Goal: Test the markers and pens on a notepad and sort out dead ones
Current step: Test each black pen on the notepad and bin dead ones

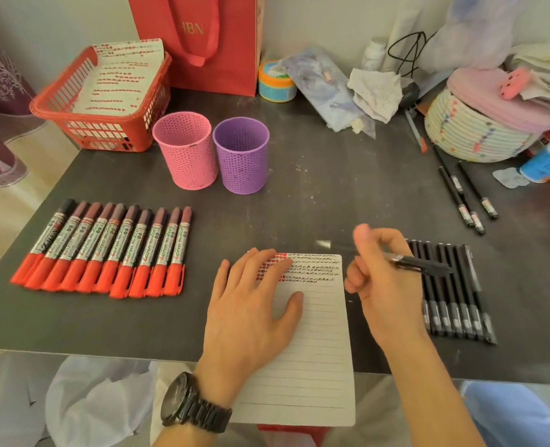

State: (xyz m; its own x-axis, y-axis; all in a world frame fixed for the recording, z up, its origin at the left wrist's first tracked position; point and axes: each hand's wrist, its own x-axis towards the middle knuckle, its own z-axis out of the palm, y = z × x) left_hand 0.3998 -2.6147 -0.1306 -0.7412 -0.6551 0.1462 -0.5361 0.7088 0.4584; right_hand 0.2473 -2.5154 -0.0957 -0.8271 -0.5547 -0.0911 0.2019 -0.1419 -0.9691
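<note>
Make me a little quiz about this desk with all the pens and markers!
1. True or false: the left hand lies flat on the notepad.
2. What does the right hand hold? A) an eraser B) a black pen C) a ruler
3. Fill in: the row of red markers lies to the ____ of the notepad.
Key: 1 true; 2 B; 3 left.
</note>
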